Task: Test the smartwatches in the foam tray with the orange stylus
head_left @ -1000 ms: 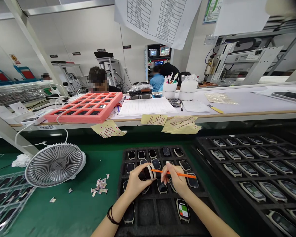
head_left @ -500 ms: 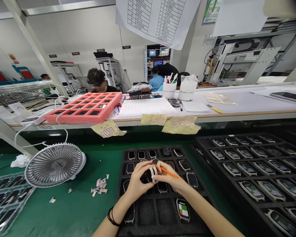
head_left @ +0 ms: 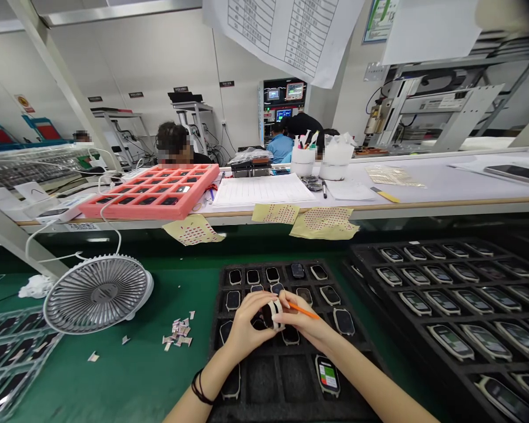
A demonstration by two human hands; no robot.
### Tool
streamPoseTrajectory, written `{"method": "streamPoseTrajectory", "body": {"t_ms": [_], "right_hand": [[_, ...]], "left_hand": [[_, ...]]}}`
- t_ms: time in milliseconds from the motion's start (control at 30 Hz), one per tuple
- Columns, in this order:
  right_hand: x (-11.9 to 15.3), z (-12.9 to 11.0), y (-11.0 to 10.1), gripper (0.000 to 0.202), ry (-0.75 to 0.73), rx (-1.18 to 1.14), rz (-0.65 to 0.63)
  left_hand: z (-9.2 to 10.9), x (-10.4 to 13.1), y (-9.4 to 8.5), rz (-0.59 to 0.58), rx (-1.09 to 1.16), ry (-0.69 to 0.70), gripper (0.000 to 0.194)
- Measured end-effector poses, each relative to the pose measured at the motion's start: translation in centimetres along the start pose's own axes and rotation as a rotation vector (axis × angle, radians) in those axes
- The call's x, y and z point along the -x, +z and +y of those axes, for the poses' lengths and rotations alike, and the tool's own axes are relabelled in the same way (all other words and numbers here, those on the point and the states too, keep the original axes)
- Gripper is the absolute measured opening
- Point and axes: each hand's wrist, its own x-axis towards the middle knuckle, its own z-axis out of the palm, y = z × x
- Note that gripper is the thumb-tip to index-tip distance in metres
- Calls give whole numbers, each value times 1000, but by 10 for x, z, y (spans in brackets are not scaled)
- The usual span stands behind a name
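Observation:
Above the black foam tray (head_left: 261,379), my left hand (head_left: 249,320) is closed on a smartwatch (head_left: 272,314) held on its edge, its pale rim facing right. From the other side, my right hand (head_left: 297,317) pinches the same watch, with a thin orange stick (head_left: 305,311) tucked in its grip, pointing right. The fingers hide part of the watch and the stick's far tip. Several watches sit in the tray's pockets around my hands. One watch with a lit, colourful screen (head_left: 328,375) lies near my right forearm.
A second black tray (head_left: 405,317) full of watches stands at right. Small pale tabs (head_left: 177,333) lie scattered on the green mat (head_left: 127,382). A round fan (head_left: 99,294) and a clear tray (head_left: 26,364) are at left. A shelf (head_left: 229,211) spans the back, bearing a pink foam tray (head_left: 183,205).
My hands have dipped very slightly with the watch, and the right fingers have shifted on it. The orange stick has moved a little within my right hand's grip.

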Motion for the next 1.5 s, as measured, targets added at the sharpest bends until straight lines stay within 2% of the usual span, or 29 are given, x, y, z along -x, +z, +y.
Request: {"method": "streamPoseTrajectory", "body": {"t_ms": [267, 500, 600, 833, 933, 1033, 1167, 1267, 1400, 1500], "right_hand": [[1, 1, 1, 44, -19, -20, -6], [2, -5, -2, 41, 15, -111, -100], [2, -6, -3, 41, 21, -128, -99], [-2, 2, -6, 43, 15, -69, -81], [-3, -4, -7, 40, -23, 28, -74], [7, -13, -8, 37, -112, 149, 62], [39, -16, -9, 35, -192, 269, 273], [65, -7, -14, 33, -204, 311, 374], [91, 10, -33, 33, -190, 363, 515], [101, 17, -48, 33, -197, 391, 604]], "left_hand": [[0, 0, 0, -5, 14, -19, 43], [1, 0, -3, 24, 47, -28, 45], [0, 1, -3, 17, 55, -33, 45], [-9, -1, -3, -7, 38, -26, 44], [-4, 0, -6, -4, -7, -45, 45], [16, 9, -3, -55, -86, -90, 47], [43, 32, 14, -315, -202, -143, 52], [49, 46, 23, -452, -291, -144, 57], [45, 61, 7, -508, -475, -140, 68], [43, 74, -12, -574, -602, -12, 63]]}}
